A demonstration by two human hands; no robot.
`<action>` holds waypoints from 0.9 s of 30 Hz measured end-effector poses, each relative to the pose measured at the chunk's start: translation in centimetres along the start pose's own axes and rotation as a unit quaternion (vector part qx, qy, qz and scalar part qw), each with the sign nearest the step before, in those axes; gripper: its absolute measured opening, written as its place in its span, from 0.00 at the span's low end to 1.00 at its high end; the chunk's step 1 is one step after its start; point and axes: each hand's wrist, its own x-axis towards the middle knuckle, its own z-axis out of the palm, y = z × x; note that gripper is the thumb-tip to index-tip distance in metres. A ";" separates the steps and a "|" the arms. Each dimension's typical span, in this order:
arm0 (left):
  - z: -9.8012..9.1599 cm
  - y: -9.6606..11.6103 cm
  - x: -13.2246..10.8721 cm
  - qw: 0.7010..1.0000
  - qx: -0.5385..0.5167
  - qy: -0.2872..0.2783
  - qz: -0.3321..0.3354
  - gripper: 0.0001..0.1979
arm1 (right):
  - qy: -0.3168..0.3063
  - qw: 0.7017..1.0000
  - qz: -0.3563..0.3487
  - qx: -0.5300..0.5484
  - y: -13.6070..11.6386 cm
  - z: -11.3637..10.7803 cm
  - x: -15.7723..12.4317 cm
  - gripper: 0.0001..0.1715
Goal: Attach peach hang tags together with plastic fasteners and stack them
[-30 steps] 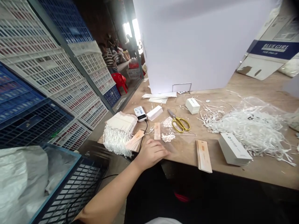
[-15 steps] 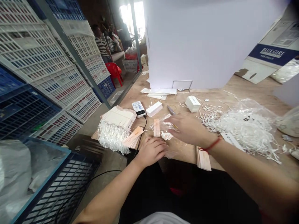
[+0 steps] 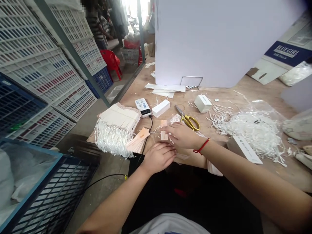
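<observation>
My left hand [image 3: 159, 158] rests at the table's front edge, fingers together and curled; whatever lies under them is hidden. Just right of it, my right hand [image 3: 182, 135] reaches over a small orange-and-white card [image 3: 164, 135], its fingers stretched out and a fingertip at the card. Small white pieces [image 3: 175, 119] lie in a clear bag behind the right hand, and a few more show beside its fingers. Scissors with yellow handles [image 3: 191, 122] lie open behind that hand. To the left, orange cards [image 3: 138, 139] are fanned out at the edge.
Bundled tags with white strings [image 3: 114, 126] are stacked at the left. A white device [image 3: 143, 107] with a black cable, a white card stack [image 3: 161, 108] and a small box [image 3: 203, 103] stand behind. Loose white strings [image 3: 258, 130] are heaped right. Crates [image 3: 56, 71] and a person stand beyond.
My right hand has moved left and toward me, from the scissors and white pieces to the orange-and-white card, uncovering the scissors' yellow handles. My left hand has stayed nearly in place. The view has shifted slightly.
</observation>
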 end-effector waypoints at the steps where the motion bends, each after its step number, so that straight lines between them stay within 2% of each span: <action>1: -0.1 0.0 0.0 1.000 -0.005 -0.003 -0.003 0.12 | 0.005 0.999 0.016 -0.028 0.2 -0.1 -0.1 0.27; 5: -0.7 -0.1 -0.1 0.999 -0.020 -0.012 -0.025 0.13 | -0.018 0.987 0.026 -0.158 1.3 -0.2 -0.7 0.15; 9: -1.4 0.1 -0.1 0.996 -0.033 -0.004 -0.080 0.12 | -0.018 0.979 0.027 -0.199 2.1 -0.1 -1.4 0.17; 14: -2.6 0.3 1.3 0.993 -0.061 0.031 -0.100 0.10 | -0.003 0.980 0.086 -0.178 2.7 -0.5 -1.3 0.16; 17: -3.6 0.3 2.6 0.995 -0.049 0.021 -0.088 0.10 | 0.008 0.983 0.107 -0.152 3.2 -1.3 -1.1 0.17; 21: -4.5 0.1 3.6 0.996 -0.030 0.017 -0.085 0.11 | -0.005 0.989 0.091 -0.119 4.0 -2.0 -0.9 0.19; 27: -4.1 0.2 3.5 0.987 -0.054 0.095 -0.116 0.11 | -0.019 0.994 0.047 -0.099 4.7 -1.7 -0.6 0.19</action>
